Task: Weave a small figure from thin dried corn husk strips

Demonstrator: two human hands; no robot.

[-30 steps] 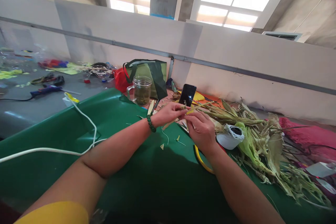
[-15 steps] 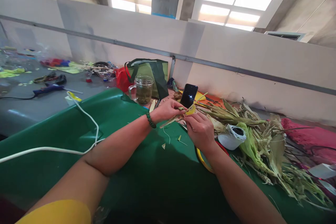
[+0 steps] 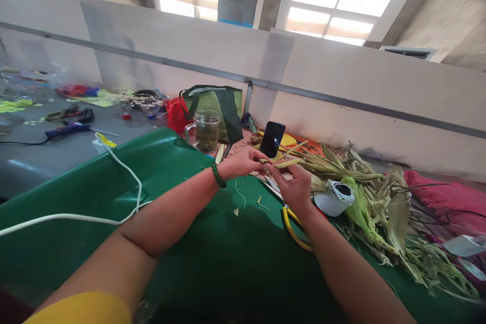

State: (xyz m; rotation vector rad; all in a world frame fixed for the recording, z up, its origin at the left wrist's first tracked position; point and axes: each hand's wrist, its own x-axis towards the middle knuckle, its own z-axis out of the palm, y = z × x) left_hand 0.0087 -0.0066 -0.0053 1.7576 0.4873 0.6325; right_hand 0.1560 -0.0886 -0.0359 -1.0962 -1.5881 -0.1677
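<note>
My left hand (image 3: 243, 163), with a green bead bracelet at the wrist, pinches narrow pale strips of corn husk (image 3: 290, 163). Close against it, my right hand (image 3: 295, 188) is shut on the same strips, whose ends stick out up and to the right. The fingertips meet and hide the middle of the husk. Below my right wrist lie scissors with yellow handles (image 3: 292, 235); the forearm covers part of them. A spool of white thread (image 3: 334, 200) is beside my right hand. Small husk scraps (image 3: 236, 211) and a thin thread (image 3: 240, 193) lie under the hands.
A dark phone (image 3: 272, 139) leans upright behind the hands. Dried corn husks (image 3: 397, 207) are heaped to the right, near pink cloth (image 3: 444, 197). A glass mug (image 3: 208, 134) and green bag (image 3: 231, 111) stand behind. A white cable (image 3: 114, 220) crosses the green mat (image 3: 212, 263); a glue gun (image 3: 70, 130) lies left.
The husk strips have turned and now point more to the right. My right hand has shifted slightly and its fingers have moved along the strips, showing more of the scissors. My left hand keeps its pinch.
</note>
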